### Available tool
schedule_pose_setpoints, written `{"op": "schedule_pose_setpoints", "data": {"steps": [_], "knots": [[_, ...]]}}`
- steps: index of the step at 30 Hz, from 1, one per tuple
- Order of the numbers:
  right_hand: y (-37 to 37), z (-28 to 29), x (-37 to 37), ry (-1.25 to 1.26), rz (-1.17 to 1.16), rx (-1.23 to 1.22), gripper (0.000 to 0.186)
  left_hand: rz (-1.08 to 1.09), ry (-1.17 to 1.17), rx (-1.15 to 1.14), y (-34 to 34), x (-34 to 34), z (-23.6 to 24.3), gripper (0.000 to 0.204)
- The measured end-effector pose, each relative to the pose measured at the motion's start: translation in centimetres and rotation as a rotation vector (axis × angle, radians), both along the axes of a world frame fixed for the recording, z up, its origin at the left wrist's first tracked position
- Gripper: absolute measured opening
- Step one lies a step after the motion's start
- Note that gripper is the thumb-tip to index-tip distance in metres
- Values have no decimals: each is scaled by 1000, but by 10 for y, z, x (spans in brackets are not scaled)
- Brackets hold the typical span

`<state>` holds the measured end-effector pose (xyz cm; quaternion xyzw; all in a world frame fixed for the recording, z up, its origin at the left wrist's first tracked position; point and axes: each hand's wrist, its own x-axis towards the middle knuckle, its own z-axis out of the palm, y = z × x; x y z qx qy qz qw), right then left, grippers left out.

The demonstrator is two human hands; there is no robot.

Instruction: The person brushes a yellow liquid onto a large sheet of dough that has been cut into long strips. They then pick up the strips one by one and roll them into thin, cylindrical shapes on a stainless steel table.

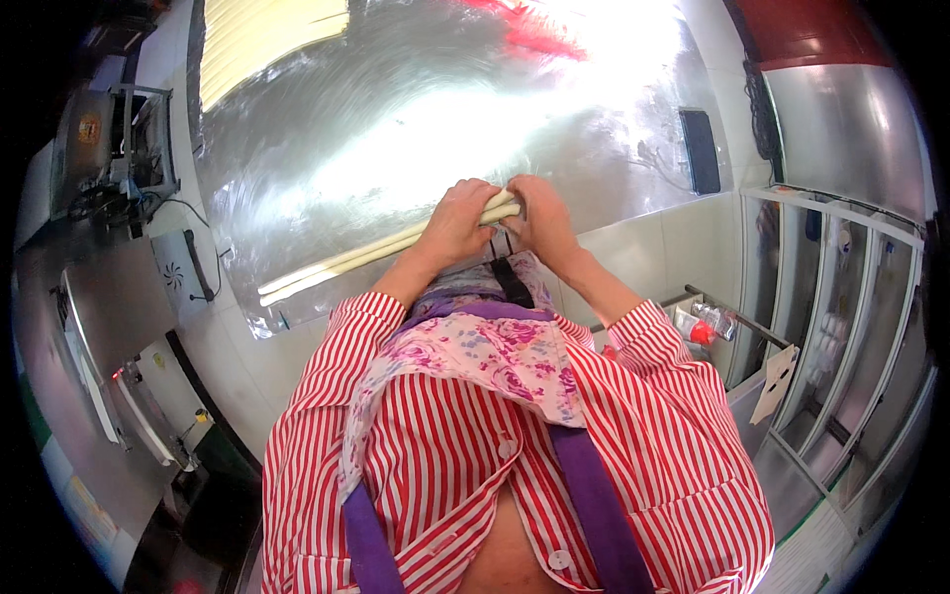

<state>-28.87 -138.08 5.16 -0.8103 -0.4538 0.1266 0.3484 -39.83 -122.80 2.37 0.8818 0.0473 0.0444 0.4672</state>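
Two long, pale dough strips (341, 261) lie side by side along the near edge of a shiny metal tabletop (317, 168). My left hand (458, 224) is curled over them near their right end. At that end my right hand (540, 218) pinches the strips between thumb and fingers. A short length of dough shows between my two hands, which are close together. From my left hand the strips run out to the left, slightly apart at their far left tips. Some of my fingertips are hidden behind the dough and the hands.
At the table's far left corner lies a batch of pale yellow strips (272, 45) set close together. A dark phone (700, 150) rests near the right edge. A metal rack (841, 327) stands to the right, with small packages (698, 328) beside it. Equipment (129, 148) stands on the left.
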Motion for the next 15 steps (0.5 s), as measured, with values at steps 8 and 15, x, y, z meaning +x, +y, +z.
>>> {"op": "schedule_pose_setpoints", "data": {"steps": [8,15], "knots": [[6,-10,8,-30,268,-123,39,95,-97,78,0,-21,0,42],[29,-1,-19,-84,315,-135,28,146,-96,200,14,-50,-10,35]]}}
